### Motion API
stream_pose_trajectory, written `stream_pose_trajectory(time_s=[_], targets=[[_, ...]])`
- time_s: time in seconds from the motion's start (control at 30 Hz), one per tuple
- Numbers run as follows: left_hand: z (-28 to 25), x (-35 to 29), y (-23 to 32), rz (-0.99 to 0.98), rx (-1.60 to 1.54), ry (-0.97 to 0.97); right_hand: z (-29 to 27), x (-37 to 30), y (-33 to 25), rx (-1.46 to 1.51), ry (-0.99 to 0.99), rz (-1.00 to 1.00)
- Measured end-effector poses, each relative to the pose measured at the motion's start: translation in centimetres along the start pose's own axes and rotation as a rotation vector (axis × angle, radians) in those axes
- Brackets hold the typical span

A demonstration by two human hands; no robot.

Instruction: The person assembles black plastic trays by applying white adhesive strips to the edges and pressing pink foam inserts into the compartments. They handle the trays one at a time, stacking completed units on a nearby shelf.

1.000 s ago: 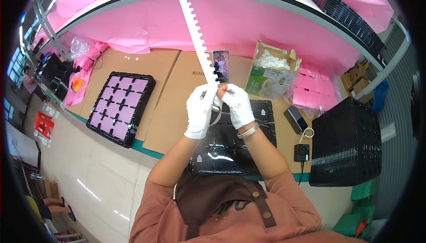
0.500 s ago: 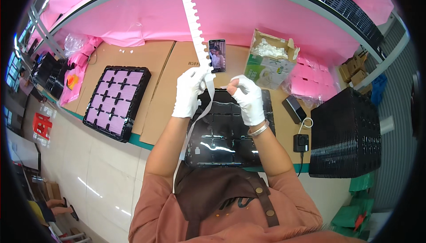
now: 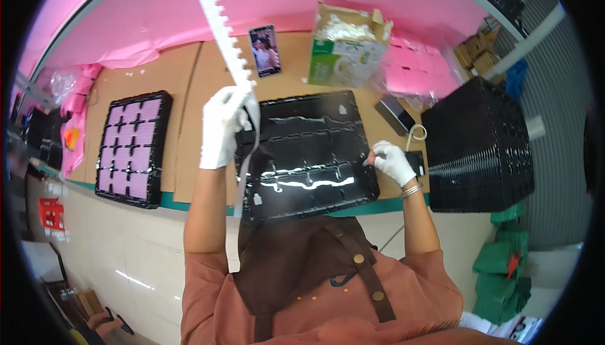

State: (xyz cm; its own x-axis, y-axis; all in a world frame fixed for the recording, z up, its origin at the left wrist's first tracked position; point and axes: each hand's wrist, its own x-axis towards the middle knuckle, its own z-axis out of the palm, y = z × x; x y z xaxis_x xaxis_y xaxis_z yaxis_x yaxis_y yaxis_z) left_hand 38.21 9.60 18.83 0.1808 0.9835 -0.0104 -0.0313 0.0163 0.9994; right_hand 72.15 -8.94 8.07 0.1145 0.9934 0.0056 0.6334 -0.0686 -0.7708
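Note:
My left hand, in a white glove, is closed on a long white strip with a notched edge, apparently a sticker strip. Its upper part rises out past the top of the view, and a thin tail hangs down over the left side of a black plastic tray. My gloved right hand, thumb and finger bare at the tips, pinches a small white piece at the tray's right edge. Small white stickers show on the tray near its far right corner and near left corner.
Left on the cardboard-covered table lies a black tray with lilac sheets. A phone stands at the back beside a green-white carton of white scraps. Pink packs, a dark box and a tall black tray stack stand right.
My right hand has moved away from the strip, rightward and down to the tray's right edge, with a small white piece. The view has shifted, and the black tray now lies more exposed.

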Motion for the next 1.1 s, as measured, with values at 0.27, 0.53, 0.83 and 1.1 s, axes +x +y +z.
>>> stream_pose_trajectory(time_s=[0.27, 0.53, 0.83, 1.1], targets=[[-0.4, -0.5, -0.7, 0.0, -0.065, 0.017, 2.8, -2.0, -0.5, -0.286, -0.147, 0.089], [-0.8, -1.0, -1.5, 0.016, -0.127, 0.063, 4.9, -1.8, -0.3, -0.185, 0.006, 0.331], [-2.4, -1.2, -1.9, 0.016, 0.019, 0.097, 2.6, -2.5, -0.8, -0.417, -0.193, 0.105], [-3.6, -3.2, -3.4, -0.003, -0.212, 0.023, 2.5, -1.7, -2.5, -0.599, -0.286, 0.149]])
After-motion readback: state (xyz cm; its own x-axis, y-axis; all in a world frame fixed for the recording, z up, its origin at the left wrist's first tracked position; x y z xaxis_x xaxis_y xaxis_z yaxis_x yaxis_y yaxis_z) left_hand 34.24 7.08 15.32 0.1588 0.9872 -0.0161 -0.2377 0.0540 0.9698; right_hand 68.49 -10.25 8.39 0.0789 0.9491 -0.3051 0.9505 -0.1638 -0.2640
